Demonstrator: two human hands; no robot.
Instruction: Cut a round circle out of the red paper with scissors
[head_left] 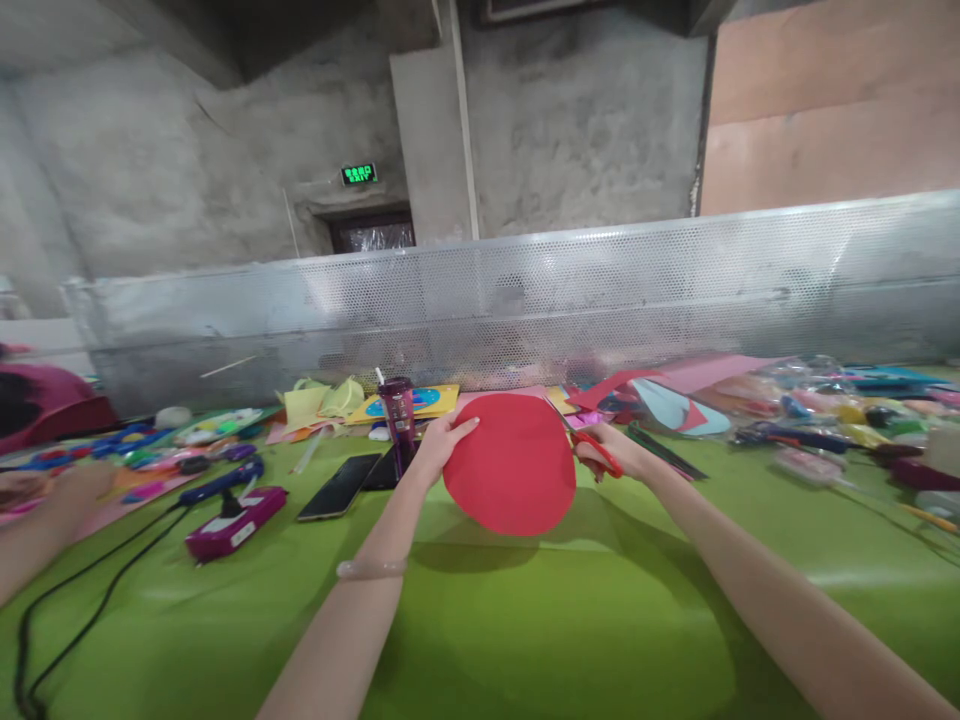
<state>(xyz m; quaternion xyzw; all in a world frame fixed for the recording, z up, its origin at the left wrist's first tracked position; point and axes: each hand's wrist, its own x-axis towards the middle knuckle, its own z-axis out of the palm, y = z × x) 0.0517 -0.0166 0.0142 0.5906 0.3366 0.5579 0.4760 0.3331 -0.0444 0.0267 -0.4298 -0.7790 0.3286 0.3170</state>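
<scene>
A round piece of red paper is held up over the green table. My left hand grips its left edge, thumb on the front face and the other fingers hidden behind. My right hand is closed round the red handles of a pair of scissors. The scissor blades point up and left at the upper right edge of the paper; whether they are parted I cannot tell. Under the paper, a pale sheet lies on the table.
Left of my hands stand a purple tumbler with a straw, a black phone and a purple power strip with black cords. Another person's arm reaches in at far left. Paper scraps and bagged craft pieces lie right.
</scene>
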